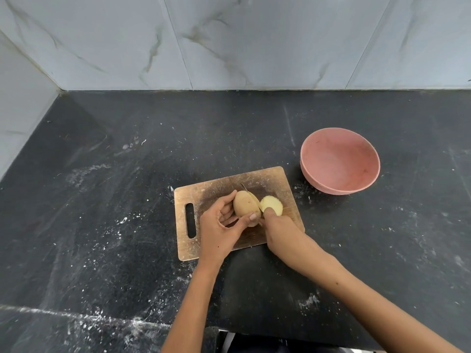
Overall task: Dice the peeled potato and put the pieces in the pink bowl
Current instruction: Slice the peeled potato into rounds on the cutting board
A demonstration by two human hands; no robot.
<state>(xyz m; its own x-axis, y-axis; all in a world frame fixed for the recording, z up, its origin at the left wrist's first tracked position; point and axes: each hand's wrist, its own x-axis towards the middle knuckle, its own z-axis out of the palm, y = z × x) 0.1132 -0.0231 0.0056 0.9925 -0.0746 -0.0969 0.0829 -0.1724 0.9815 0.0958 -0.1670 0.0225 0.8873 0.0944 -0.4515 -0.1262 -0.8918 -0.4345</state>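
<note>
The pale yellow peeled potato (244, 207) lies on the rectangular wooden cutting board (216, 189), cut through into two parts. The larger part is gripped by the left hand (221, 225), thumb curled over its near side and fingers behind it. The smaller cut half (272, 204) lies just beside it, cut face up. A thin knife blade (251, 196) stands in the gap between the two parts. The right hand (277, 229) is curled at the blade's near end; the handle is hidden. The round pink bowl (340, 160) stands on the black stone countertop (102, 200), near the board's far right corner.
</note>
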